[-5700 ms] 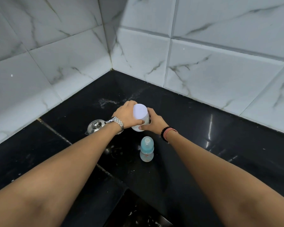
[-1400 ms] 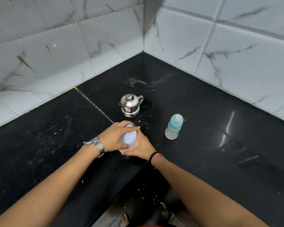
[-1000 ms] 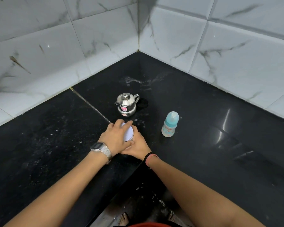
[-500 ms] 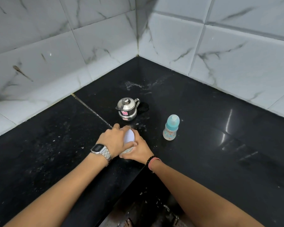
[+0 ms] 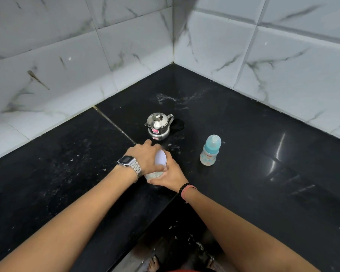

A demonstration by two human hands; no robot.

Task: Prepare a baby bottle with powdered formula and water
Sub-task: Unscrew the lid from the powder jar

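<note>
From the head view, most of the small jar [image 5: 157, 169] is hidden between the two hands: only its white lid [image 5: 161, 157] and a strip of clear, grainy-looking wall near the base show, so its contents are hard to make out. The left hand [image 5: 145, 156] curls over the lid from above, fingers wrapped round its rim; the right hand [image 5: 170, 174] clasps the jar's body from the near side, holding it on the polished black stone worktop [image 5: 253, 154], close to its front inner edge. The baby bottle [image 5: 210, 151], clear plastic with a rounded teal cap, stands upright and apart to the right. A shiny round steel pot [image 5: 158, 125] with a knobbed lid sits just behind the hands, toward the back corner. White marbled tiles [image 5: 126, 46] line both walls.
</note>
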